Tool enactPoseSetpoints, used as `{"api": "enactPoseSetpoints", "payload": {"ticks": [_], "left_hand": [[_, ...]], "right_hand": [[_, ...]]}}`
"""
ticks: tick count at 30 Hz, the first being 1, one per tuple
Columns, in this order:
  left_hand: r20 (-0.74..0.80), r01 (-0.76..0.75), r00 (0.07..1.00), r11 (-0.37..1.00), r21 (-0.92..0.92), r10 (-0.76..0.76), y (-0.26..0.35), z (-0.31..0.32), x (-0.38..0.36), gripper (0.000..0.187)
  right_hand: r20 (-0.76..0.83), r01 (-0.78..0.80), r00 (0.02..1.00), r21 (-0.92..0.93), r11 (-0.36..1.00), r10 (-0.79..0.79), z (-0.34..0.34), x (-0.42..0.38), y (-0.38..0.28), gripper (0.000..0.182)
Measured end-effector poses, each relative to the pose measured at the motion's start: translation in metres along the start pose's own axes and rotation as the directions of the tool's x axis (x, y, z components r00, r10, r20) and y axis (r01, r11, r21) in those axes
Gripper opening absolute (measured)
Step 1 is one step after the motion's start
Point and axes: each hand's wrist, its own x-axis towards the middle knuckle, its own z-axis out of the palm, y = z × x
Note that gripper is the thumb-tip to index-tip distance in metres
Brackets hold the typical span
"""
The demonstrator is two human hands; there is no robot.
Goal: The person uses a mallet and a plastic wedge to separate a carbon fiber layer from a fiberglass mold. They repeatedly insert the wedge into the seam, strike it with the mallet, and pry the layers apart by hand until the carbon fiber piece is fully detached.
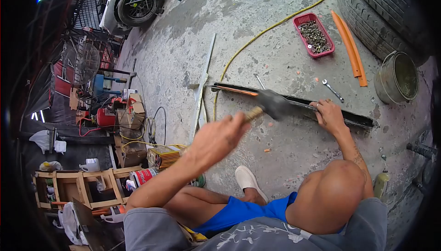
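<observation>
My left hand (pixel 220 134) is closed around the wooden handle of a black-headed mallet (pixel 274 105), which is smeared by motion. The mallet's head overlaps the middle of a long black channel-shaped strip (pixel 301 106) lying across the floor. A strip of orange (pixel 239 90) shows inside its left part. Toward the strip's right end, my right hand (pixel 328 114) grips its near edge, fingers bent over the rim. Just beyond the strip lies a thin metal rod (pixel 260 81), partly hidden by it.
A pink basket (pixel 331 48) of bolts, a curved orange piece (pixel 351 51), a wrench (pixel 333 90) and a metal bucket (pixel 381 83) stand or lie at right. Large tires (pixel 367 19) rise behind them. A yellow hose (pixel 257 37) crosses the floor; a wooden rack (pixel 103 182) sits left.
</observation>
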Motion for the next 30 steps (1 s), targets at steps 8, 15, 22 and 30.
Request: {"api": "enactPoseSetpoints", "payload": {"ticks": [8, 15, 22, 30], "left_hand": [[-0.013, -0.028, 1.0, 0.999, -0.04, 0.027, 0.004, -0.001, -0.009, 0.029], [0.077, 0.154, 0.985, 0.987, 0.051, -0.157, -0.027, 0.015, -0.011, 0.028], [0.065, 0.036, 0.998, 0.982, -0.184, -0.025, -0.047, 0.024, -0.037, 0.029], [0.115, 0.097, 0.99, 0.984, -0.147, -0.081, -0.192, 0.18, -0.112, 0.033]], "right_hand": [[0.018, -0.016, 1.0, -0.019, 1.0, 0.017, 0.0, -0.001, -0.006, 0.034], [0.009, -0.018, 1.0, -0.02, 1.0, 0.018, -0.001, -0.001, -0.006, 0.033], [-0.023, 0.0, 1.0, -0.041, 0.999, -0.001, 0.0, -0.003, -0.009, 0.038], [0.12, -0.009, 0.993, 0.047, 0.999, 0.004, -0.018, 0.01, -0.019, 0.024]]}}
